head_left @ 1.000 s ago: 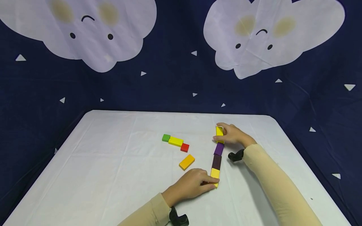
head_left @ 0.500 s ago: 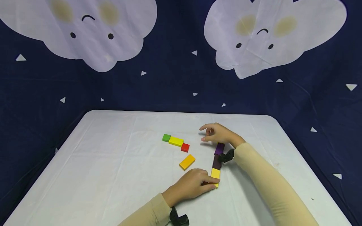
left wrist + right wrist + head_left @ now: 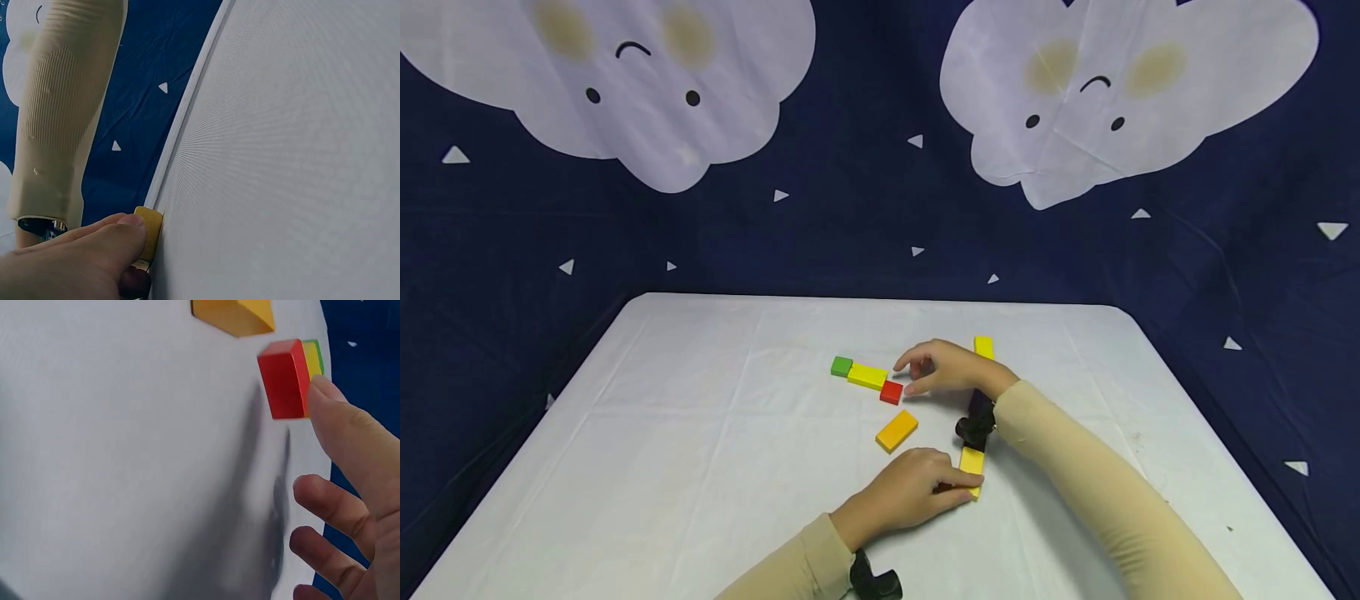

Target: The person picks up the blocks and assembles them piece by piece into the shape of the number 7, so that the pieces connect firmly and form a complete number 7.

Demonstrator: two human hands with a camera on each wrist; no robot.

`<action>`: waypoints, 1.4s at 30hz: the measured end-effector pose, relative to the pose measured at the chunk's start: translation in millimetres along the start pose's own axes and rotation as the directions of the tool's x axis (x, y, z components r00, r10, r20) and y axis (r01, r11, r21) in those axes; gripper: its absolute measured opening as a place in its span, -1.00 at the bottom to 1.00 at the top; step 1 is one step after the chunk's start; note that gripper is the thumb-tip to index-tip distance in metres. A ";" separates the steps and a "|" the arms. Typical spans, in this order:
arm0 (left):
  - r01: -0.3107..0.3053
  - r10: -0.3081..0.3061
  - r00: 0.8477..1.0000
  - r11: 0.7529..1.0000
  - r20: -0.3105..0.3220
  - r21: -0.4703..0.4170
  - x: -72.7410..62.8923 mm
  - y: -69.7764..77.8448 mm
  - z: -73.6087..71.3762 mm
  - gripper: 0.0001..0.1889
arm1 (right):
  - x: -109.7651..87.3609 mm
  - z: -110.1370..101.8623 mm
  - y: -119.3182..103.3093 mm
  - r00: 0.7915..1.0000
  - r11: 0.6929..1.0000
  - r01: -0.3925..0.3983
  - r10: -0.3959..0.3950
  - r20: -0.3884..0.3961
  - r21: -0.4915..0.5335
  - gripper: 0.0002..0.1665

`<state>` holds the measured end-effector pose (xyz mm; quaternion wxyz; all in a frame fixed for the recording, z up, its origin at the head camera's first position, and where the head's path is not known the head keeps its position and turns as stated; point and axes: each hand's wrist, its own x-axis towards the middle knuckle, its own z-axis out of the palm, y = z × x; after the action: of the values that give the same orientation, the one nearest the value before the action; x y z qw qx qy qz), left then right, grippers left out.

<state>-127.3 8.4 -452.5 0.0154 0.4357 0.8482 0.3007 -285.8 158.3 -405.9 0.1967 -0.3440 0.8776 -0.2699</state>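
My left hand (image 3: 910, 487) pinches the near yellow block (image 3: 972, 459) between thumb and fingers; that block (image 3: 150, 231) also shows at the fingertips in the left wrist view. It ends a row running away from me to another yellow block (image 3: 983, 346). The row's middle is mostly hidden under my right wrist. My right hand (image 3: 951, 367) holds nothing; thumb and fingers are spread apart, loosely bent, close to the red block (image 3: 891, 392). In the right wrist view the thumb overlaps the end of the red block (image 3: 284, 380). A longer yellow block (image 3: 867, 376) and a green block (image 3: 842, 366) adjoin it.
An orange-yellow block (image 3: 897, 431) lies at an angle between the red block and my left hand. A white cloth (image 3: 625, 467) covers the table, with a dark blue cloud-patterned curtain (image 3: 865, 225) behind. Black wrist cameras (image 3: 976, 427) sit on both arms.
My right hand has let go of the far yellow block and moved left, across the row, to beside the red block. My left hand has stayed put on the near yellow block.
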 end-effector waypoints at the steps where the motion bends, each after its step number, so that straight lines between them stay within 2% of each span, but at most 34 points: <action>1: -0.001 0.001 1.000 1.000 -0.001 0.000 0.1 -0.2 0.2 -0.69 | 0.8 0.9 -1.4 1.000 1.000 0.001 -0.001 0.004 -0.002 -0.51; 13: -0.022 0.022 1.000 1.000 -0.007 0.012 0.1 0.4 -0.1 -0.69 | 8.1 11.2 -8.2 1.000 0.999 0.002 -0.001 0.026 -0.039 -0.55; 19: -0.040 0.041 0.999 0.999 -0.025 0.029 0.2 0.4 1.1 -0.69 | 7.3 10.2 -7.8 0.999 0.999 -0.002 0.004 0.037 -0.047 -0.60; 25: -0.044 0.046 0.998 0.998 -0.035 0.045 0.0 -0.3 1.8 -0.70 | 5.0 7.8 -7.6 0.999 0.998 -0.010 0.012 0.042 -0.061 -0.54; 30: -0.043 0.045 0.999 0.998 -0.032 0.047 -0.2 -0.3 1.4 -0.70 | 5.4 8.5 -5.9 1.000 0.997 -0.004 0.006 0.024 -0.074 -0.55; 36: -0.034 0.034 0.999 0.999 -0.015 0.024 -0.3 -0.1 0.8 -0.69 | 5.2 8.5 -4.7 0.999 0.995 -0.048 0.048 -0.004 -0.093 -0.59; 42: -0.030 0.030 0.999 0.999 -0.016 0.028 -0.3 1.1 0.6 -0.69 | 2.7 1.7 1.8 0.993 0.991 -0.093 0.084 -0.088 -0.099 -0.61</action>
<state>-126.1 9.0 -452.5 -0.0019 0.4462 0.8458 0.2925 -287.7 156.9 -408.7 0.1533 -0.3027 0.9123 -0.2293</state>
